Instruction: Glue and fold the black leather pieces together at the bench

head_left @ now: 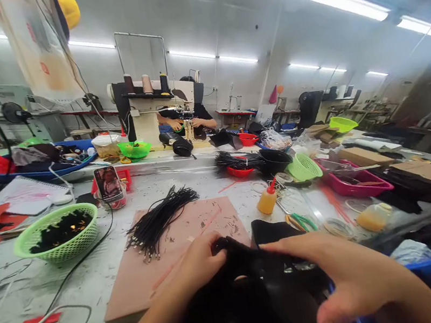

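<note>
A large black piece of leather-like material (pixel 239 310), glossy in places, lies close in front of me at the bench edge. My left hand (pixel 202 259) is closed on its upper edge, thumb and fingers pinching a fold. Across from it, my right hand (pixel 334 268) has its fingers stretched out over the far side of the black piece, with the thumb well apart. The fingertips seem to touch the material. Another black strip (pixel 275 228) stands curved just behind. Beyond my left hand, a bundle of thin black cords (pixel 163 219) with pale tips rests on a pinkish board (pixel 129 290).
A green basket (pixel 60 251) of black scraps and a propped phone (pixel 108 184) are at left. A yellow glue bottle (pixel 267 199), scissors (pixel 301 221) and a magenta basket (pixel 360 182) lie to the right. Opposite, a person works at a sewing machine (pixel 151 119).
</note>
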`<act>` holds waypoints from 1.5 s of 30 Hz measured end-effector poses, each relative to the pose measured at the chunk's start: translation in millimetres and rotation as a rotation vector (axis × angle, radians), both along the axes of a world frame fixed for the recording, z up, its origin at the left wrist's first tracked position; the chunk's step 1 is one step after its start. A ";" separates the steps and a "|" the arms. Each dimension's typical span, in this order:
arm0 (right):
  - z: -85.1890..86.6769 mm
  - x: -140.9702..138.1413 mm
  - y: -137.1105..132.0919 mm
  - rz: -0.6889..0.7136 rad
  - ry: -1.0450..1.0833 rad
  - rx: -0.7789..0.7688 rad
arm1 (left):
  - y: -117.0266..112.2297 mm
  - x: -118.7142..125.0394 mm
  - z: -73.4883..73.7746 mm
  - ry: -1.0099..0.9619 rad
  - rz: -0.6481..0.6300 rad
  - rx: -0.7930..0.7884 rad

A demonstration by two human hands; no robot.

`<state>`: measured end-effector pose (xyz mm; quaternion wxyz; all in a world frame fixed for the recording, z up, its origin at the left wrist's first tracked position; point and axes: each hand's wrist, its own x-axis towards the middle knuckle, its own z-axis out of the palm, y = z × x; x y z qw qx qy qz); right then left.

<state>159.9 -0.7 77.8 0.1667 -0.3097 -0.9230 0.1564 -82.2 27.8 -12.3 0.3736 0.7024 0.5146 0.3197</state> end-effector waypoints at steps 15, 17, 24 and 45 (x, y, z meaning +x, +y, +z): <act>-70.3 -65.4 9.3 -0.305 0.470 0.310 | -32.1 8.9 13.8 0.191 0.148 0.245; -69.3 -67.6 4.8 -0.244 0.542 0.319 | -34.4 8.1 14.2 0.197 0.144 0.284; -70.6 -83.1 -5.2 -0.155 0.660 0.420 | -38.7 8.8 15.7 0.188 0.212 0.374; -74.3 -94.4 -7.5 -0.190 0.746 0.398 | -39.7 7.8 12.7 0.198 0.151 0.602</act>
